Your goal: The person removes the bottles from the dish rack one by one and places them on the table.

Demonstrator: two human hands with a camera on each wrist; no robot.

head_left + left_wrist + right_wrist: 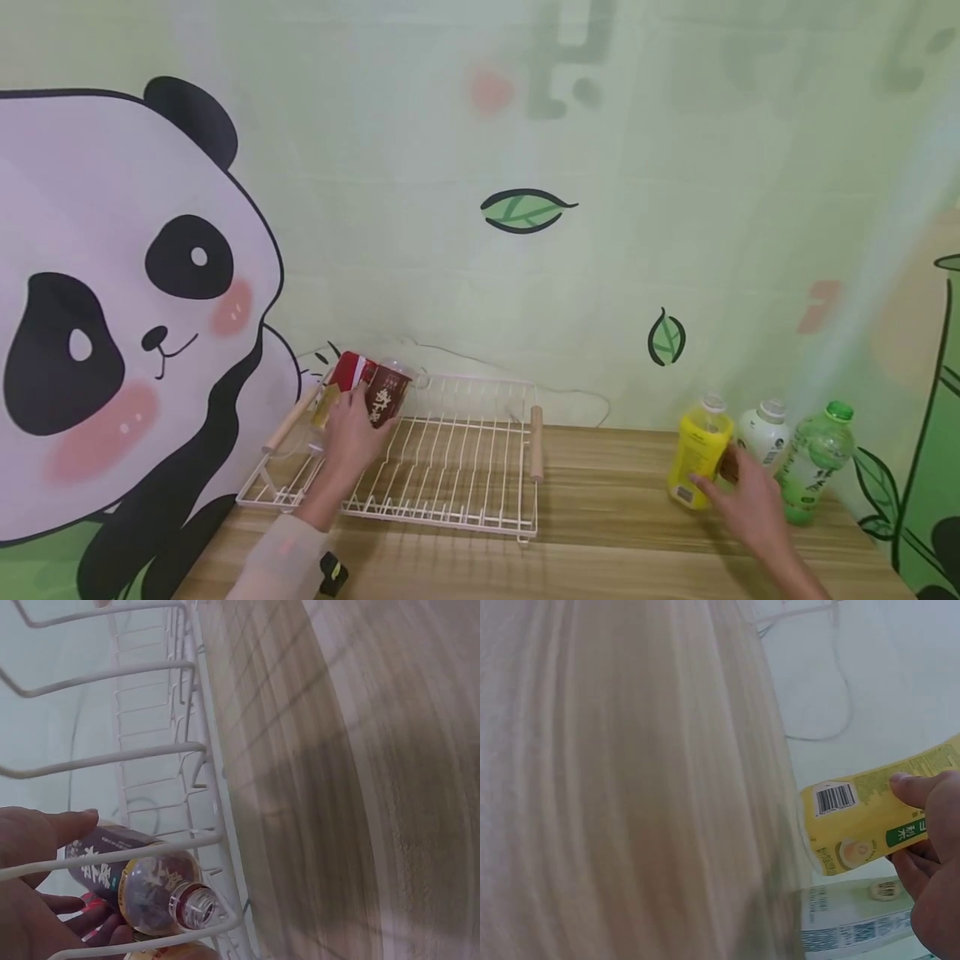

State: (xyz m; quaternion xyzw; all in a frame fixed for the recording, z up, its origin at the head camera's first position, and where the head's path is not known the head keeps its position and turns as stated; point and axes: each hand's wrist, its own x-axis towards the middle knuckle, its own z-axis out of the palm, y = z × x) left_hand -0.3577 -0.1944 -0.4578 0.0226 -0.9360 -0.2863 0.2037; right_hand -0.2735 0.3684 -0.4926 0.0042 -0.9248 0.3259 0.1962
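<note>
My left hand (351, 433) holds a bottle with a dark brown label (388, 393) at the left end of the white wire dish rack (468, 523). This bottle is tilted neck down, and its uncapped mouth (201, 907) shows between the wires in the left wrist view. Right beside it leans a bottle with a red label (349, 372), partly hidden. My right hand (746, 500) grips a yellow-labelled bottle (702, 454) at the right of the table, thumb on its label. The yellow bottle stands nearly upright, slightly tilted.
A white bottle (763, 429) and a green-capped bottle (813, 467) stand behind and right of my right hand. The rack has wooden handles (536, 443). A small black object (333, 573) lies on the wooden table (600, 533). A panda-printed cloth (420, 275) hangs behind.
</note>
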